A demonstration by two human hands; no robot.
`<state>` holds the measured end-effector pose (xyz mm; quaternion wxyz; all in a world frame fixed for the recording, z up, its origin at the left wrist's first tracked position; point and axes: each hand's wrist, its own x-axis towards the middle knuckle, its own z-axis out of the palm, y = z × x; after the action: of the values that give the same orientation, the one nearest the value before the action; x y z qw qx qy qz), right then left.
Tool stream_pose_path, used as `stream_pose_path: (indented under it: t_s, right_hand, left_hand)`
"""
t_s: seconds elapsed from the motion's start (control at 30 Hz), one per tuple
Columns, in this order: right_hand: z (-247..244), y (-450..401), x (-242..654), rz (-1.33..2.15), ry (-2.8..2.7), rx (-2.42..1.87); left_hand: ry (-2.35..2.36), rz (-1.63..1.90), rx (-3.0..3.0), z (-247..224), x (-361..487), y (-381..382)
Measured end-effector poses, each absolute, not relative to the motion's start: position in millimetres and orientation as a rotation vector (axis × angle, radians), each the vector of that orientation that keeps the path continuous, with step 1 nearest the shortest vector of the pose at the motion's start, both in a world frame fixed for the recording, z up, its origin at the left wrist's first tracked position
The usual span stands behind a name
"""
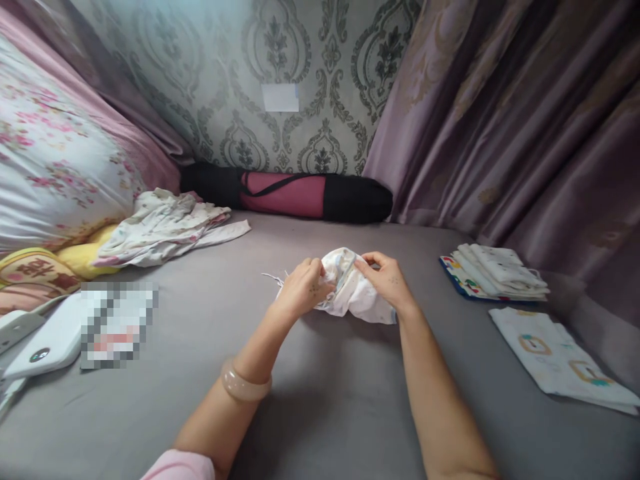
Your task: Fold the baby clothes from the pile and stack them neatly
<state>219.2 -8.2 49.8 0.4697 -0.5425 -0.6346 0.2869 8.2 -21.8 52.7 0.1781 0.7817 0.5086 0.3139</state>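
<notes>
Both hands hold a small white baby garment point(363, 297) with faint prints and a pale blue trim, bunched up over the bed sheet. My left hand point(306, 283) pinches its left side; the fingers are closed on the cloth. On the right, my right hand point(383, 275) grips the upper edge between thumb and fingers. Thin white tie strings point(274, 277) stick out to the left of the garment. Folds hide much of its shape, and part of it is behind my left fingers.
Folded cloths point(495, 270) are stacked at the right, with a printed folded cloth point(560, 360) nearer me. Crumpled clothing point(165, 227) lies left, beside a floral pillow point(65, 147). A white device point(55, 333) sits at left. A black-and-maroon long bag point(285, 195) lies along the wall.
</notes>
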Motion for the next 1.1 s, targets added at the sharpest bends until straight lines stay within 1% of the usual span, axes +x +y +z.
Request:
stream_pose_path:
  t_s: [0.17,0.3,0.4,0.53,0.57,0.63,0.73,0.93,1.1]
  right_hand:
    - [52,-8,223,0.567,-1.619,-1.342]
    - [56,-10,229,0.445,-1.727,-1.333]
    - [68,-17,231,0.382,-1.778,-1.326]
    - [96,-35,229,0.258,-1.792,-1.186]
    - [102,-40,229,0.244,-1.793,-1.142]
    - [112,-47,229,0.24,-1.807,-1.087]
    - [113,-48,233,0.232,-1.844,-1.091]
    - [92,-30,242,0.318,-1.857,-1.194]
    - [86,-25,241,0.288,-1.872,-1.21]
  left_hand:
    - [1.499,0.705,2.216,52,8,-15]
    - [1.422,0.757,2.166,63,-5,-10]
    - [1.42,0.968,2.048,75,-21,-9]
    - [1.418,1.477,1.872,102,-40,-22]
    - [1.404,1.56,1.881,110,-43,-27]
    - [1.377,1.612,1.964,124,-47,-37]
    - [1.342,1.517,2.084,131,-50,-43]
    - [1.248,1.174,2.016,114,-50,-28]
    - [1.274,1.07,1.979,105,-53,-19]
